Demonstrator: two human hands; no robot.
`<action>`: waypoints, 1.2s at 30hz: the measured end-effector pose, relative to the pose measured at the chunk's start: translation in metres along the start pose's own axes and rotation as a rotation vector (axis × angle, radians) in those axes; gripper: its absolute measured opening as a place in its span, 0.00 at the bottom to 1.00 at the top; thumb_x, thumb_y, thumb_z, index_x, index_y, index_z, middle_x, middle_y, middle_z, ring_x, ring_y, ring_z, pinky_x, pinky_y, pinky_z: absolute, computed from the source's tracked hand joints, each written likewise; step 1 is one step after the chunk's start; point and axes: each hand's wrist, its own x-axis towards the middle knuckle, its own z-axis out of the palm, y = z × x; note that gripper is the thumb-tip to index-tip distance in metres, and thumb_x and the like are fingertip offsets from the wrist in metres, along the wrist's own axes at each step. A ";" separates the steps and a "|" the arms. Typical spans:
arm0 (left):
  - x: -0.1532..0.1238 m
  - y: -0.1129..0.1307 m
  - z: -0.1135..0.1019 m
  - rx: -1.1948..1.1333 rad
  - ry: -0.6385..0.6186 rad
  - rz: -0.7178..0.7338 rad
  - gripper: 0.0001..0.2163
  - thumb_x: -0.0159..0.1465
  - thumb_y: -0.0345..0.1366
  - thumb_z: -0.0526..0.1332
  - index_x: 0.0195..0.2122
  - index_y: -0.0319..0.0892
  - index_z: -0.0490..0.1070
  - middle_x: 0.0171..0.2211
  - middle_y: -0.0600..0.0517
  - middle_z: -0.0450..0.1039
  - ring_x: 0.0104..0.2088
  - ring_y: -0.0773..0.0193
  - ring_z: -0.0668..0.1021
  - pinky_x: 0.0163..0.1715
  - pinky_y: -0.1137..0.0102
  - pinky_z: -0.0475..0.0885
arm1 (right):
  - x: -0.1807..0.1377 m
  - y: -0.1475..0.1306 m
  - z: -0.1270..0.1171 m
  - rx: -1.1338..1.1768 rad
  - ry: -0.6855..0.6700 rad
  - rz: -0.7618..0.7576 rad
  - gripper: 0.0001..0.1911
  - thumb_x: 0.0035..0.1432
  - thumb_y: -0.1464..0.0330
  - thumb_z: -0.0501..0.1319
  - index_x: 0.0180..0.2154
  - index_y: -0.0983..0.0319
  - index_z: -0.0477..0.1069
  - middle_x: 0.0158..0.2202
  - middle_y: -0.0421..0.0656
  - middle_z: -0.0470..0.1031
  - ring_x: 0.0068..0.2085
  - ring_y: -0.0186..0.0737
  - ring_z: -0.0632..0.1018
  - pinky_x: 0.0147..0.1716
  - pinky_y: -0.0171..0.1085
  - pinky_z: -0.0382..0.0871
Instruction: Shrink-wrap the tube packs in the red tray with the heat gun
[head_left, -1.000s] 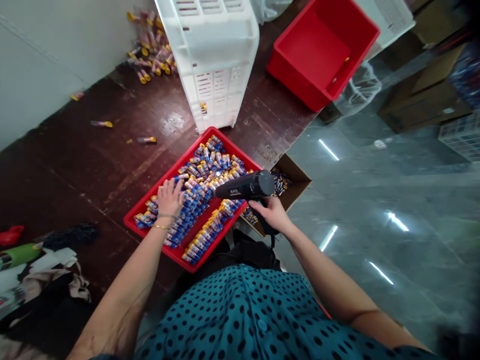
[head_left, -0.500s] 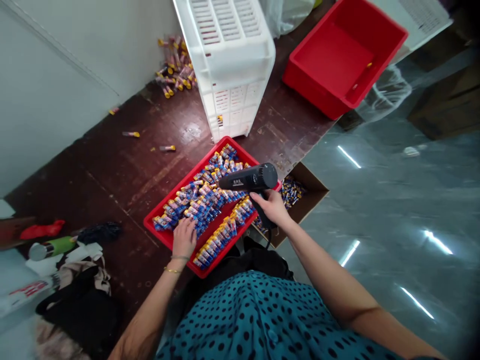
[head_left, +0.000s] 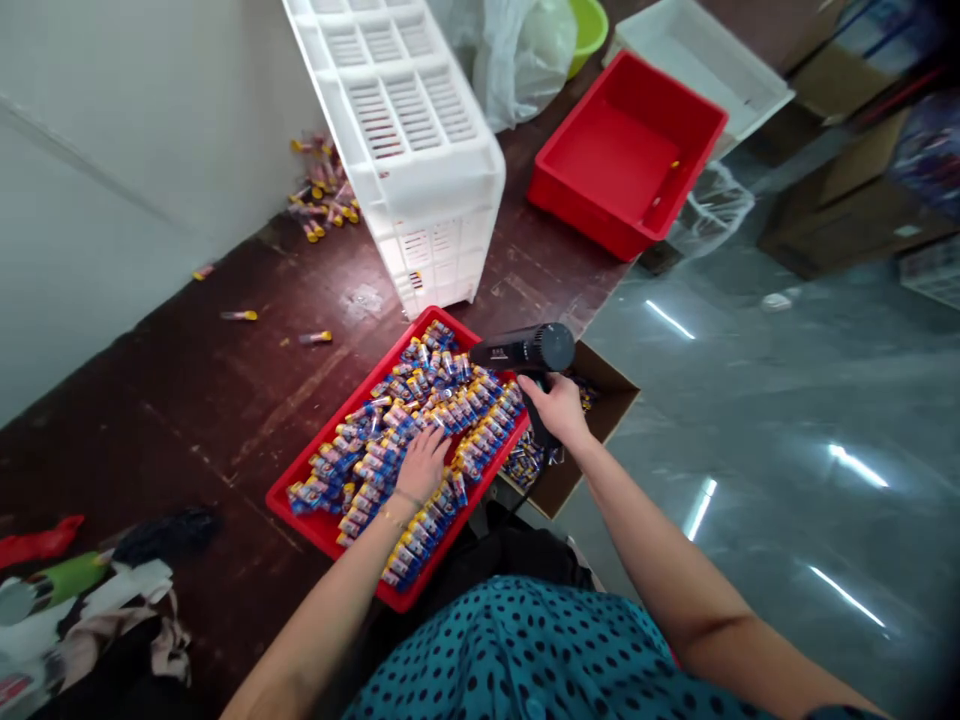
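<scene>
Tubes point(head_left: 375, 465) in red tray point(head_left: 321, 527): my left hand point(head_left: 424, 464), loosely spread, has shifted mid-tray, bringing central rows within reach; my right hand point(head_left: 560, 407) grips the heat gun point(head_left: 514, 350).

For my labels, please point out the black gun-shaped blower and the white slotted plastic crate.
Black gun-shaped blower point(head_left: 519, 348): head view, on its barrel.
White slotted plastic crate point(head_left: 444, 186): head view, on its solid wall between slotted areas.

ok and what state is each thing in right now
black blower: gripped by right hand; on or off unclear
left hand: fingers extended, over tubes
tubes: some in rows, some jumbled
red tray: open, tubes inside
cardboard box: open, small items inside
red bin: open, few bits inside
white crate: standing
</scene>
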 end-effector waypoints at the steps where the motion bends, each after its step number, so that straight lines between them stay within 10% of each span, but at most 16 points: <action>1: 0.030 0.005 0.005 0.014 -0.046 0.078 0.21 0.66 0.30 0.52 0.59 0.42 0.70 0.64 0.44 0.64 0.66 0.49 0.63 0.62 0.52 0.62 | -0.002 0.004 -0.010 -0.023 0.025 0.009 0.22 0.56 0.53 0.63 0.38 0.66 0.79 0.39 0.51 0.81 0.40 0.52 0.80 0.42 0.44 0.71; 7: 0.125 -0.017 0.009 0.100 -0.186 0.370 0.23 0.64 0.29 0.53 0.61 0.49 0.68 0.67 0.48 0.59 0.68 0.48 0.59 0.65 0.45 0.52 | -0.036 0.024 -0.048 0.016 -0.036 0.101 0.23 0.56 0.52 0.63 0.37 0.66 0.79 0.36 0.51 0.81 0.38 0.51 0.80 0.39 0.42 0.72; 13: 0.083 -0.093 -0.027 0.120 -0.086 0.162 0.21 0.66 0.35 0.53 0.60 0.45 0.69 0.66 0.44 0.60 0.69 0.47 0.55 0.66 0.48 0.51 | -0.065 0.034 -0.050 0.111 -0.081 0.195 0.22 0.57 0.51 0.63 0.36 0.65 0.79 0.32 0.49 0.81 0.32 0.47 0.80 0.31 0.39 0.72; 24: 0.035 -0.120 -0.065 0.104 0.154 -0.134 0.21 0.66 0.36 0.52 0.59 0.41 0.69 0.66 0.40 0.59 0.69 0.48 0.54 0.65 0.48 0.52 | -0.067 0.037 -0.022 0.182 -0.187 0.193 0.21 0.58 0.53 0.62 0.33 0.65 0.78 0.29 0.48 0.80 0.31 0.46 0.79 0.31 0.38 0.71; 29: 0.092 -0.079 -0.050 0.057 0.166 -0.102 0.19 0.66 0.36 0.52 0.56 0.41 0.71 0.64 0.40 0.62 0.68 0.47 0.57 0.63 0.49 0.57 | -0.058 0.041 -0.030 0.122 0.028 0.149 0.21 0.56 0.53 0.64 0.37 0.66 0.79 0.37 0.50 0.81 0.38 0.50 0.80 0.39 0.41 0.72; 36: 0.202 0.013 0.009 0.069 -0.145 0.290 0.21 0.67 0.38 0.52 0.60 0.43 0.69 0.65 0.44 0.62 0.66 0.47 0.60 0.64 0.48 0.53 | -0.048 0.054 -0.063 0.010 0.196 0.226 0.25 0.56 0.48 0.62 0.33 0.65 0.78 0.33 0.53 0.81 0.36 0.53 0.81 0.34 0.41 0.73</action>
